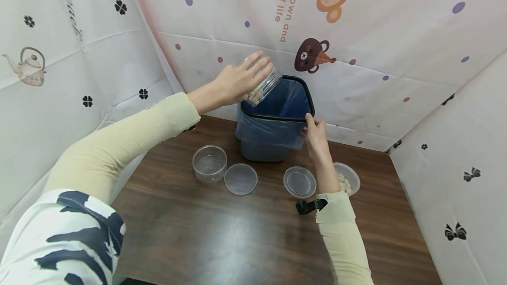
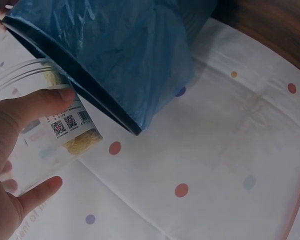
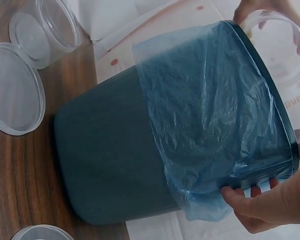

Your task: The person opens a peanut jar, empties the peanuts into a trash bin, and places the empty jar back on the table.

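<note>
My left hand [image 1: 239,82] grips a clear plastic jar [image 1: 271,82], tilted at the left side of the bin's mouth. Pale beige pieces [image 2: 82,142] lie along the jar's lower side, and a white label [image 2: 70,120] with square codes faces the left wrist camera. The dark blue-green bin [image 1: 261,151] stands on the table, lined with a thin blue plastic bag [image 2: 135,50] folded over its black rim [image 1: 275,118]. At the bin's front right corner my right hand [image 1: 317,137] holds the rim, thumb on top and fingers under the bag's fold.
In front of the bin are an uncovered clear round container [image 1: 210,166], a round lid [image 1: 240,180] and another lid [image 1: 299,182]. A bowl [image 1: 354,175] with beige pieces sits partly behind my right forearm. Printed cloth walls [image 1: 222,21] enclose the brown wooden table [image 1: 178,228].
</note>
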Available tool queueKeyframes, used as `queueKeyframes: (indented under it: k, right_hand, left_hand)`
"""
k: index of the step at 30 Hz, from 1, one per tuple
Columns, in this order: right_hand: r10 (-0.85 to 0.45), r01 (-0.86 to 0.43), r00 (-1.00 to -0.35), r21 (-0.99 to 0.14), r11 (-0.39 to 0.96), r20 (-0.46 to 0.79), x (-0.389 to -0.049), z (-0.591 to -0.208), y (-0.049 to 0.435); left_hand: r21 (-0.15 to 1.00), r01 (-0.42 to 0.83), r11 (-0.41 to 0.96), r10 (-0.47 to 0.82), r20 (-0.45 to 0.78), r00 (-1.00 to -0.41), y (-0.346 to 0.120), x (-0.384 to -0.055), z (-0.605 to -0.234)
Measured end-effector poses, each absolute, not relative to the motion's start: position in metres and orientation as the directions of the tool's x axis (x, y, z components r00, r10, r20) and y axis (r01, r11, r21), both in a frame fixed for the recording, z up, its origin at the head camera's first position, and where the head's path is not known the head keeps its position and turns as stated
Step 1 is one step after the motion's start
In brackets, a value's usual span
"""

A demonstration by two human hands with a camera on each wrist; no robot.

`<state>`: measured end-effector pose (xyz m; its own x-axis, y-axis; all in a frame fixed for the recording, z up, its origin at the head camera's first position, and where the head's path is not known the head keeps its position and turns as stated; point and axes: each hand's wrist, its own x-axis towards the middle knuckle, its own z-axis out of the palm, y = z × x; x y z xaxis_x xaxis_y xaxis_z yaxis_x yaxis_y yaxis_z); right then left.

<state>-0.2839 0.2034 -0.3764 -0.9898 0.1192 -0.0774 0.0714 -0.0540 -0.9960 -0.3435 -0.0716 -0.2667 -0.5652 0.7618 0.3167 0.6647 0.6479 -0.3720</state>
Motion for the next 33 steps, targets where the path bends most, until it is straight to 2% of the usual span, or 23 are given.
queueKeyframes:
  k: [6,12,24,33]
  right_hand:
    - [0.107,0.110,-0.988,-0.994,-0.003,-0.109,-0.280,-0.374,0.206]
    - [0.121,0.087,-0.989,-0.996,-0.006,-0.087,-0.278,-0.377,0.205]
    - [0.151,0.067,-0.986,-0.998,-0.002,-0.067,-0.278,-0.381,0.203]
    - [0.160,0.096,-0.982,-0.995,-0.007,-0.096,-0.280,-0.378,0.202]
  left_hand:
    - [-0.409,0.663,0.628,0.778,0.318,-0.541,-0.070,-0.343,-0.271]
    - [-0.443,0.648,0.619,0.785,0.351,-0.510,-0.072,-0.345,-0.276]
    - [-0.438,0.650,0.621,0.784,0.346,-0.516,-0.072,-0.344,-0.276]
    - [-0.443,0.652,0.615,0.788,0.377,-0.488,-0.072,-0.344,-0.271]
